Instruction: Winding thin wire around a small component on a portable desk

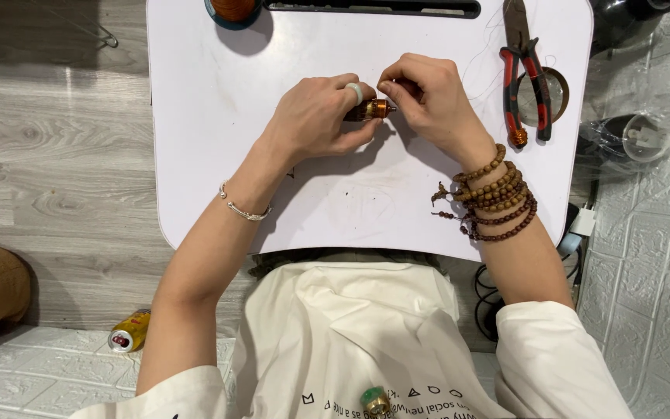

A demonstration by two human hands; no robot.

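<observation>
Two hands meet over the middle of the white bench [219,155]. Left hand [316,116] has its fingers clamped on a small brown-and-copper cylinder [370,110]; right hand [428,97] pinches its fingers together at the cylinder's end, on something too small to make out. Red-handled pliers [525,74] lie to the right, over a round ring. An orange spool [233,9] is cut off at the top edge.

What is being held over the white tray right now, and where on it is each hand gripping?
A small brown-and-copper cylinder. The left hand grips its darker left part; the right hand pinches at its copper right end.
</observation>
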